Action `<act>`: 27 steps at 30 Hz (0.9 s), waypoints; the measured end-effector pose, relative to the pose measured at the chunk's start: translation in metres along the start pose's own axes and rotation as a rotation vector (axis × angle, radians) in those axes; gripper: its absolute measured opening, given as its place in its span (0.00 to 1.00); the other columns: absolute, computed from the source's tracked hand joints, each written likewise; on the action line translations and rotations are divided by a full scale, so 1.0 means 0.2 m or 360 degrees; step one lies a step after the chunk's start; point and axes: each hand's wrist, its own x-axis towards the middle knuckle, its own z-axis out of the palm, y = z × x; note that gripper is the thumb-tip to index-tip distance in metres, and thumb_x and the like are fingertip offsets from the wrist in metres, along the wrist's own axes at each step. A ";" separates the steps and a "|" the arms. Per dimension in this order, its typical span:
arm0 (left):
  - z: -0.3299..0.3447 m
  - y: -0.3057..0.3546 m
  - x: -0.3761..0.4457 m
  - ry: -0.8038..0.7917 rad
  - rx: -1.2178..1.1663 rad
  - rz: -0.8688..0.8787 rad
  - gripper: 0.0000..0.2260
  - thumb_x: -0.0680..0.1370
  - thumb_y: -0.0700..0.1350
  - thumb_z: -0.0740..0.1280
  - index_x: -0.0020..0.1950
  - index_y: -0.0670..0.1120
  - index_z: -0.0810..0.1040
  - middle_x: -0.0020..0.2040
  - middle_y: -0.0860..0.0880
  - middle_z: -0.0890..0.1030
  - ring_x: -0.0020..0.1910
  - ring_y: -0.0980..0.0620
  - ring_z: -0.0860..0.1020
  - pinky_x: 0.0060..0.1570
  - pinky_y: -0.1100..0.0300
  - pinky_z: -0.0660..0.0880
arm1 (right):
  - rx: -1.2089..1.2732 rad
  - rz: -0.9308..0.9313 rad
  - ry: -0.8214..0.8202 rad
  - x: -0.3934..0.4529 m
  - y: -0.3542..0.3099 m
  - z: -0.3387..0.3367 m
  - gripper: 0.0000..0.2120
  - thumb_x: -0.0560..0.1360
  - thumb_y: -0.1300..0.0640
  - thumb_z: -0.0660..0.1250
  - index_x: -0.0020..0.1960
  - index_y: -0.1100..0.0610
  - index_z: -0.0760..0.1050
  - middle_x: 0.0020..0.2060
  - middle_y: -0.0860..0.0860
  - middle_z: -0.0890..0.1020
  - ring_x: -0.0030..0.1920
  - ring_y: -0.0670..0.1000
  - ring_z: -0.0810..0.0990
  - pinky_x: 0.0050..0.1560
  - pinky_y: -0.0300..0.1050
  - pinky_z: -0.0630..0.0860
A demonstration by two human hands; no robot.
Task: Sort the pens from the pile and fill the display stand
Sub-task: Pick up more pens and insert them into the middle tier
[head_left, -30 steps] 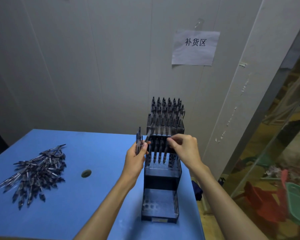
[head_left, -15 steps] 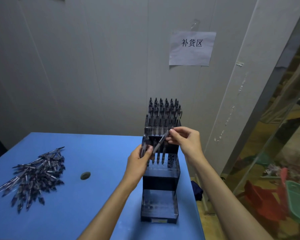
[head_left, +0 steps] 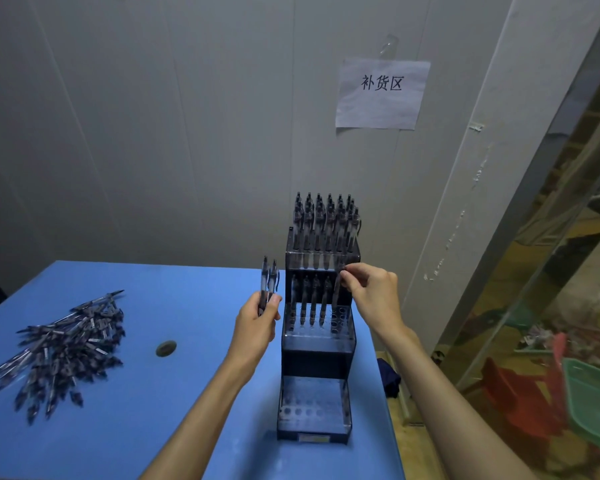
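Observation:
A dark stepped display stand (head_left: 317,355) sits near the right edge of the blue table (head_left: 153,427). Its top tier is packed with upright pens; the middle tier holds several pens at the back; the lowest tier has only bare holes. My right hand (head_left: 371,292) pinches the top of one pen (head_left: 336,292) that stands upright over the middle tier's right side. My left hand (head_left: 258,322) grips two pens (head_left: 268,282) upright, just left of the stand. A pile of dark pens (head_left: 63,344) lies at the table's left.
A small round dark disc (head_left: 166,348) lies on the table between the pile and my left arm. A paper sign (head_left: 381,93) hangs on the grey wall behind. Right of the table, the floor holds red and green plastic items (head_left: 568,400).
My right hand drew one pen out of my left hand's bundle and turned it upright over the middle tier. My left hand moved slightly left with the remaining pens.

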 end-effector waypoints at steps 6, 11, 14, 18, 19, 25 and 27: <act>-0.01 0.00 -0.01 -0.0030 0.0017 0.0073 0.13 0.84 0.51 0.63 0.51 0.41 0.72 0.35 0.49 0.72 0.30 0.53 0.65 0.27 0.63 0.64 | 0.0006 0.0027 -0.0009 -0.03 0.01 0.03 0.08 0.77 0.60 0.72 0.55 0.60 0.84 0.43 0.51 0.87 0.45 0.46 0.85 0.54 0.46 0.82; 0.00 0.00 -0.01 -0.0030 0.0058 0.0114 0.11 0.84 0.52 0.62 0.51 0.44 0.74 0.36 0.49 0.72 0.32 0.54 0.66 0.29 0.64 0.65 | -0.0003 0.0010 -0.0041 -0.03 0.02 0.03 0.07 0.77 0.60 0.72 0.53 0.60 0.85 0.42 0.50 0.87 0.43 0.45 0.85 0.53 0.44 0.82; 0.00 0.01 0.00 -0.0043 0.0028 0.0108 0.11 0.85 0.51 0.59 0.53 0.47 0.77 0.36 0.49 0.72 0.32 0.54 0.65 0.29 0.64 0.64 | -0.0053 0.0035 -0.0066 -0.04 0.04 0.05 0.06 0.77 0.60 0.72 0.52 0.60 0.85 0.41 0.50 0.87 0.42 0.45 0.85 0.52 0.45 0.82; 0.02 0.02 0.00 -0.0042 -0.0019 0.0077 0.12 0.86 0.50 0.57 0.55 0.48 0.78 0.37 0.50 0.75 0.30 0.55 0.64 0.29 0.64 0.64 | -0.0111 0.0139 -0.0157 -0.08 0.07 0.08 0.08 0.77 0.60 0.72 0.54 0.60 0.84 0.45 0.52 0.87 0.45 0.46 0.85 0.56 0.45 0.82; 0.02 0.02 0.00 -0.0040 -0.0020 0.0074 0.12 0.86 0.50 0.57 0.55 0.48 0.79 0.37 0.50 0.75 0.30 0.55 0.65 0.29 0.63 0.64 | -0.0109 0.0149 -0.0157 -0.08 0.08 0.08 0.08 0.77 0.59 0.72 0.55 0.60 0.84 0.45 0.52 0.87 0.45 0.46 0.85 0.56 0.45 0.82; 0.05 0.04 -0.02 -0.0048 -0.0073 0.0101 0.12 0.86 0.49 0.59 0.53 0.46 0.80 0.37 0.51 0.77 0.28 0.58 0.68 0.30 0.66 0.66 | -0.0138 0.0179 -0.0171 -0.07 0.08 0.08 0.08 0.77 0.59 0.72 0.55 0.60 0.85 0.45 0.51 0.87 0.45 0.46 0.85 0.56 0.46 0.82; 0.06 0.06 -0.02 -0.0055 -0.0101 0.0117 0.11 0.86 0.48 0.60 0.53 0.45 0.80 0.37 0.50 0.77 0.28 0.61 0.69 0.29 0.69 0.67 | -0.0165 0.0177 -0.0180 -0.07 0.07 0.07 0.08 0.77 0.58 0.72 0.54 0.60 0.85 0.45 0.51 0.87 0.45 0.46 0.85 0.55 0.45 0.81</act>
